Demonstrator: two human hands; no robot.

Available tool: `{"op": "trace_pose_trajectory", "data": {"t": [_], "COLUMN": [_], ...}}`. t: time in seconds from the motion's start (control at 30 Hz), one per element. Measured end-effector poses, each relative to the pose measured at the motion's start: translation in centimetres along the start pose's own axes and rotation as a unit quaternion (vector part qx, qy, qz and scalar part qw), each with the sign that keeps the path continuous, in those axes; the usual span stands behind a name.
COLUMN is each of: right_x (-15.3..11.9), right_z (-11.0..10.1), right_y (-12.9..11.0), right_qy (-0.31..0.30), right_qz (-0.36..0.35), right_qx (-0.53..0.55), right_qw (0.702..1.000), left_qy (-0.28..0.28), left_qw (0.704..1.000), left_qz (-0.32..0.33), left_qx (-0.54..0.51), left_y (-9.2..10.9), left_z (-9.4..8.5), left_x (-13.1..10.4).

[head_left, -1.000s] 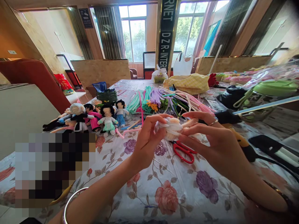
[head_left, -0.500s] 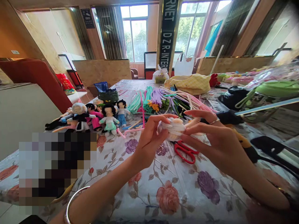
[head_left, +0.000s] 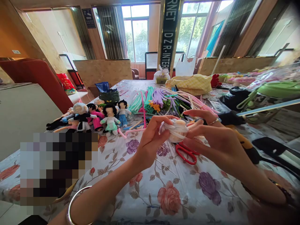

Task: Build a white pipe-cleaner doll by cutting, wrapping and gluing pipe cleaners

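In front of me, above the table, is a small rounded white-and-beige bundle (head_left: 177,130) with pale strands wrapped round it; its exact kind is unclear. My left hand (head_left: 152,140) pinches its left side between thumb and fingers. At its right side, my right hand (head_left: 211,131) has thumb and fingers closed on the edge, the index finger raised above. Red-handled scissors (head_left: 186,154) lie on the table just below, their blades hidden behind the bundle and my right hand. Beyond my hands is a pile of fuzzy craft stems (head_left: 158,98) in mint, lilac, pink and green.
Several small yarn-like dolls (head_left: 110,120) stand and lie at the left back, before a dark green basket (head_left: 109,96). A yellow checked cloth bundle (head_left: 189,84) lies farther back. On the right are a glue gun (head_left: 243,140) and a green bag (head_left: 272,90). Flowered plastic covers the table (head_left: 150,190).
My right hand's fingers have shifted and curled closer round the right side of the bundle. The bundle has turned slightly, showing more of its white wrapping. My left hand keeps its pinch.
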State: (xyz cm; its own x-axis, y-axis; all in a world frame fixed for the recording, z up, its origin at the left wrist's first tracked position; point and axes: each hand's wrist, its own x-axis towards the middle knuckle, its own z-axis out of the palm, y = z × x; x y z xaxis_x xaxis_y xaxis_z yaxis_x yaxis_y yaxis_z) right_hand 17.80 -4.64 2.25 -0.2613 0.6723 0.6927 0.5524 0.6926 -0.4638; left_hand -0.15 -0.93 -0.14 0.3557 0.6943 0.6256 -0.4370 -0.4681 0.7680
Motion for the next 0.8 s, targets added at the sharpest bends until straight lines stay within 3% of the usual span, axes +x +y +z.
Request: {"op": "trace_pose_trajectory", "data": {"t": [0.37, 0.63, 0.8], "right_x": [0.17, -0.10, -0.15], "right_z": [0.13, 0.18, 0.04], "right_y": [-0.11, -0.36, -0.45], "right_qy": [0.038, 0.079, 0.073], "right_qz": [0.031, 0.081, 0.091], "right_qx": [-0.001, -0.055, -0.062], "right_qw": [0.999, 0.992, 0.991], "left_qy": [0.026, 0.050, 0.047], "left_qw": [0.999, 0.998, 0.998], "left_qz": [0.026, 0.000, -0.009], "left_qx": [-0.018, -0.029, -0.051], "left_y": [-0.16, -0.11, -0.11], "left_z": [-0.29, -0.33, -0.40], "left_x": [0.18, 0.25, 0.42]}}
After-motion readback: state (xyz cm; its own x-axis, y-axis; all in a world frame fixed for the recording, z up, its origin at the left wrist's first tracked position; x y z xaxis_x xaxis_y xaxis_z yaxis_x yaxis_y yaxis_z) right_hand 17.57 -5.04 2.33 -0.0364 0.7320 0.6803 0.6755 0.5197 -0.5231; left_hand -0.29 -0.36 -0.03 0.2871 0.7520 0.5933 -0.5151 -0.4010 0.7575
